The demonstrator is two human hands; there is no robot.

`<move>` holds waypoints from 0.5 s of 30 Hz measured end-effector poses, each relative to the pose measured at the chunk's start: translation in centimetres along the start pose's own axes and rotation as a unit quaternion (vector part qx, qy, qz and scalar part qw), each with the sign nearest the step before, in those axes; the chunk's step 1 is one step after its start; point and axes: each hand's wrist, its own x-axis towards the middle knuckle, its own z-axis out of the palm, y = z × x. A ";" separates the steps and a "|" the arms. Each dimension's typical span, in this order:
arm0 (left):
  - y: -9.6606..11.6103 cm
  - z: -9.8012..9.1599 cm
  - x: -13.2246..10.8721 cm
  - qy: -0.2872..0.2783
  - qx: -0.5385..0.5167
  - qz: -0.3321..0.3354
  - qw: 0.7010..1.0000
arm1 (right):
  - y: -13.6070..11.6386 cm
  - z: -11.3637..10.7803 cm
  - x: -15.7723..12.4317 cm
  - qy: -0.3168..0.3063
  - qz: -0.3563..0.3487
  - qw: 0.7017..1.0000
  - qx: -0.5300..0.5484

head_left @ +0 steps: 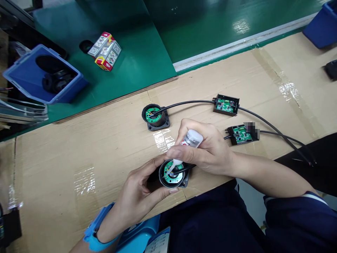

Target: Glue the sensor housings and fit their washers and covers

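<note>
My right hand [210, 149]: closed round a white bottle [194, 138]; its thin tip [169, 170] points into the near cup [160, 176];
My left hand [135, 193]: half curled, holding the near cup's sides;
Near cup: on the cardboard [105, 168]; green board [174, 179] inside;
Far cup [159, 120]: beyond the near cup;
Two open boxes [223, 112]: right of the near cup.

Before us the near housing [185, 181], our bottle [193, 138] over it, the far housing [159, 122] behind, two circuit boxes [224, 112] right, a bin [75, 88] left
</note>
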 end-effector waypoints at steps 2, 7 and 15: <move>0.0 0.0 0.0 0.008 0.009 0.008 1.000 | 0.0 0.0 0.0 0.010 -0.001 1.000 0.001; 0.2 -0.2 0.1 0.015 0.043 0.034 0.998 | -0.1 -0.1 0.1 0.030 0.012 0.999 0.012; 0.4 -0.1 0.6 0.012 0.188 0.131 0.973 | 0.5 -1.5 0.8 0.143 0.051 0.988 0.008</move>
